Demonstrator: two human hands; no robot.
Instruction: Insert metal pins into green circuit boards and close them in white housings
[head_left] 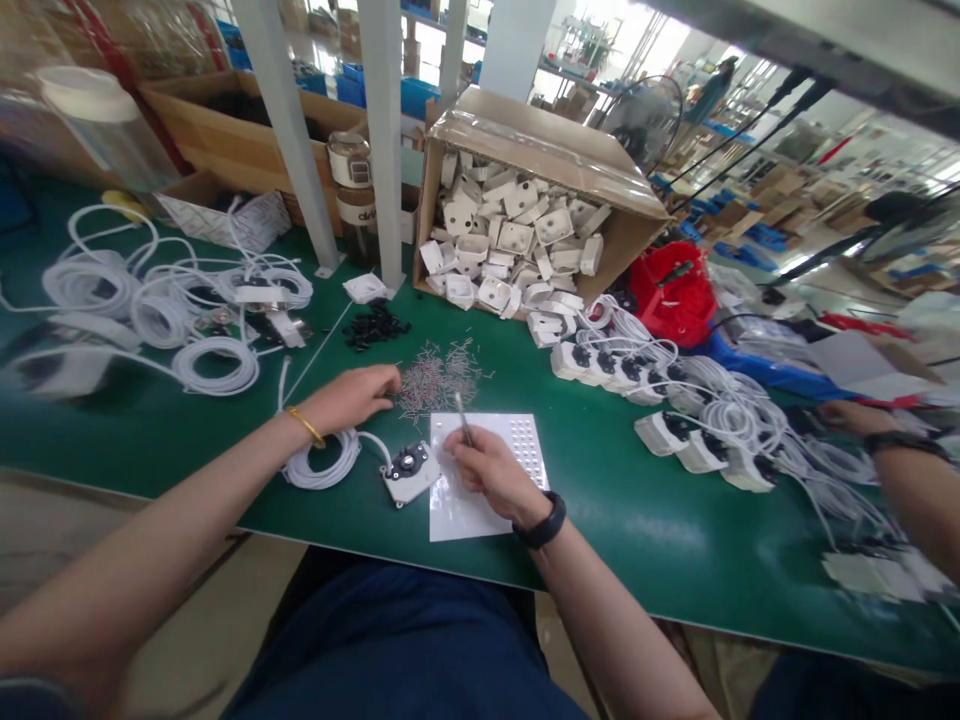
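Note:
My left hand [364,393], with a gold bangle at the wrist, reaches to the left edge of a pile of thin small metal pins [444,378]. Its fingers are curled together; whatever they pinch is too small to make out. My right hand [491,472] grips a slim pen-like tool [463,420], pale end up, above a white sheet [454,515] with rows of small pale pieces along its right side. Between the hands lies a white housing [412,480] with a black fitting on top. Its white cable runs to a coil [324,462] beneath my left wrist.
Small black parts [375,325] lie behind my left hand. A tipped cardboard box [630,215] spills white housings [517,235]. Coiled cables [217,365] spread at left. Assembled units [701,450] stand at right, near another person's hand [847,415]. Posts [384,150] rise behind.

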